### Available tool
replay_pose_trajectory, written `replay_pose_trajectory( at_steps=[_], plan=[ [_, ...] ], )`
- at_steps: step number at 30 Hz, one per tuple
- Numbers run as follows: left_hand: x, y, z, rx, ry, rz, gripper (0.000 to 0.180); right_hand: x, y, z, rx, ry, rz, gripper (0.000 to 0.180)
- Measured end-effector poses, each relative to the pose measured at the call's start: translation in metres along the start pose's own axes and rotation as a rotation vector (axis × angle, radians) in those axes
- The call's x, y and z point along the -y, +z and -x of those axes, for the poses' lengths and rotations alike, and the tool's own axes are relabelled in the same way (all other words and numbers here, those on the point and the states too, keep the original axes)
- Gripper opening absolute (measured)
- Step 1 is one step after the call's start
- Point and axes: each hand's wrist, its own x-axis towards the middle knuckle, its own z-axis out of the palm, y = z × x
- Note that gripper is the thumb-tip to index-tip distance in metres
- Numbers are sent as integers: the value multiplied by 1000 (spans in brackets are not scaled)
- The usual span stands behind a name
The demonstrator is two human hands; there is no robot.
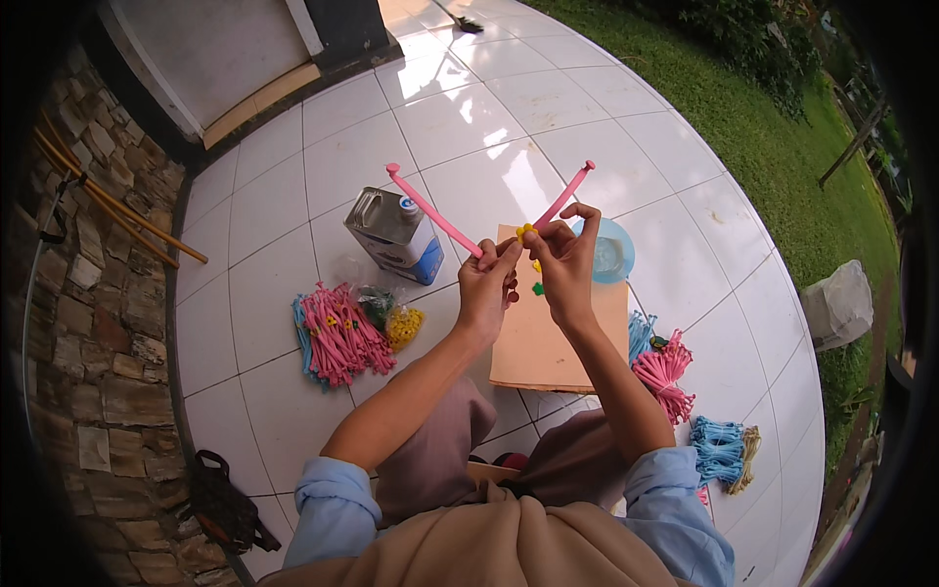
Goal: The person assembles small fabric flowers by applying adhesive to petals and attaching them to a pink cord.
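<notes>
Both my hands are raised over a tan board point(548, 342). My left hand point(486, 293) pinches a pink rod-like strip point(430, 207) with a knobbed end that sticks up to the left. Between the fingertips of my right hand point(567, 266) is a small yellow flower-shaped piece point(526, 233). Another pink length point(564, 194), also knob-ended, rises to the right from that hand. Whether the two lengths join is hidden by my fingers. On the board lie a green flower-shaped piece point(538, 290) and a yellow one point(536, 265), partly covered.
A light-blue round dish point(616, 264) sits at the board's far right corner. Left are a metal can point(396, 235), a bag of yellow pieces point(404, 328) and a pink strip pile point(342, 338). Pink bundles point(665, 377) and blue bundles point(717, 448) lie right on the tiles.
</notes>
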Motion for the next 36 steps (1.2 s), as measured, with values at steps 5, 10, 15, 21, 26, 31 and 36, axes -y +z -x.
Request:
replay_pose_trajectory(
  at_steps=[5,10,15,21,26,31,36],
  plan=[
    [-6,3,3,2,51,-106,46,7,-5,-2,27,98,-39,44],
    [-2,8,1,-49,155,-183,44,11,-1,-4,-13,214,-51,50],
    [7,6,0,14,219,-234,42,1,-4,-2,-86,202,3,47],
    [10,5,2,-5,190,-297,43,-10,-5,2,-84,32,58,36],
    [4,-1,2,21,167,-396,44,-17,-8,6,-62,73,19,37],
    [-8,-17,4,24,237,-330,41,-16,5,9,35,214,-119,50],
    [-16,-36,2,30,284,-493,39,-18,10,15,82,247,-54,50]
  ],
)
